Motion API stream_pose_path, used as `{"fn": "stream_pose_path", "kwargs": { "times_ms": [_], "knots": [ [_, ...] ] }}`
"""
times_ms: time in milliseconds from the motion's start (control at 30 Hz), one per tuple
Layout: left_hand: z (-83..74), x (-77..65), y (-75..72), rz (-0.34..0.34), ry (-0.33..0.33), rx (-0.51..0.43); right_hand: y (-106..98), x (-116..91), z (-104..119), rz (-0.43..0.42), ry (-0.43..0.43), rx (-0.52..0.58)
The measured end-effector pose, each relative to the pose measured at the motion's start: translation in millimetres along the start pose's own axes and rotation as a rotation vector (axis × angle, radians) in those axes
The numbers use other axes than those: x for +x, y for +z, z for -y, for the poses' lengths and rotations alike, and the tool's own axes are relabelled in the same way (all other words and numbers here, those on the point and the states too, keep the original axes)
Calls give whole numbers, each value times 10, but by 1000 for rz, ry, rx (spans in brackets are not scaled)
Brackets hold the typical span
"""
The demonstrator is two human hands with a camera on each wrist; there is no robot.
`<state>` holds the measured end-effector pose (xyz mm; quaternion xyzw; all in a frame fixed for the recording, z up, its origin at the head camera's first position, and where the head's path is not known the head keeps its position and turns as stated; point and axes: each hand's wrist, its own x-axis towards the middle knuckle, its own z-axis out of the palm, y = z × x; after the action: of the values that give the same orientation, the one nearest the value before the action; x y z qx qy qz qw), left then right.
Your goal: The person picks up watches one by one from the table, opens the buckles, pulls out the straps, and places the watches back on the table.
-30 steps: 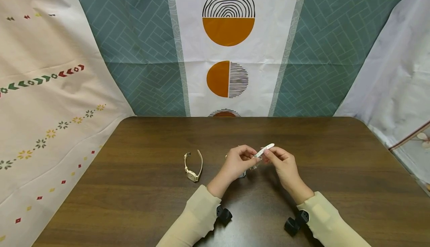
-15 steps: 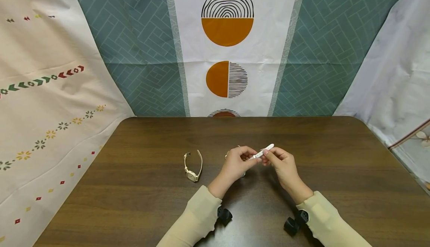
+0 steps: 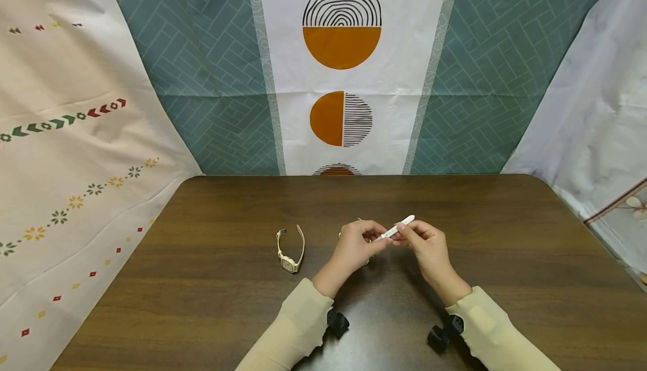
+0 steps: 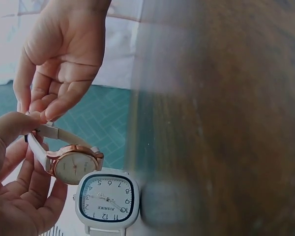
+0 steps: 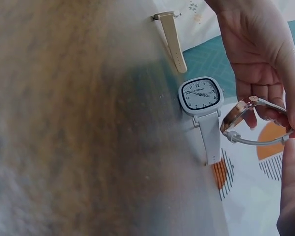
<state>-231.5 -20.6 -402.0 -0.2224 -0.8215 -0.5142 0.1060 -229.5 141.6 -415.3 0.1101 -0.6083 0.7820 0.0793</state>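
A wristwatch with a rose-gold case (image 4: 74, 167) and a white strap is held up between both hands. My left hand (image 3: 351, 250) pinches its strap near the buckle. My right hand (image 3: 429, 250) pinches the white strap's punched end (image 3: 404, 223), whose tip sticks out past the fingers. In the right wrist view the strap forms a loop through the buckle side, with the rose-gold watch (image 5: 236, 115) hanging below the left hand. Behind the hands lies a square white watch (image 5: 201, 95) on the table, mostly hidden by the left hand in the head view.
A beige watch (image 3: 290, 264) lies on the brown wooden table (image 3: 202, 303), left of the hands, its strap spread open. Patterned cloths (image 3: 222, 107) hang behind the table and at both sides. Each sleeve carries a black wrist camera (image 3: 337, 324).
The white strap has slid further into line with the left fingers, and its end now reaches slightly farther up and right. The beige watch has stayed put.
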Motion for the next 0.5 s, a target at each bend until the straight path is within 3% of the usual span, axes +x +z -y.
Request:
{"fn": "stream_pose_path", "kwargs": {
  "times_ms": [500],
  "knots": [
    [-9, 6, -15, 44, 25, 43, 6, 15, 15, -30, -50, 6]
  ]
}}
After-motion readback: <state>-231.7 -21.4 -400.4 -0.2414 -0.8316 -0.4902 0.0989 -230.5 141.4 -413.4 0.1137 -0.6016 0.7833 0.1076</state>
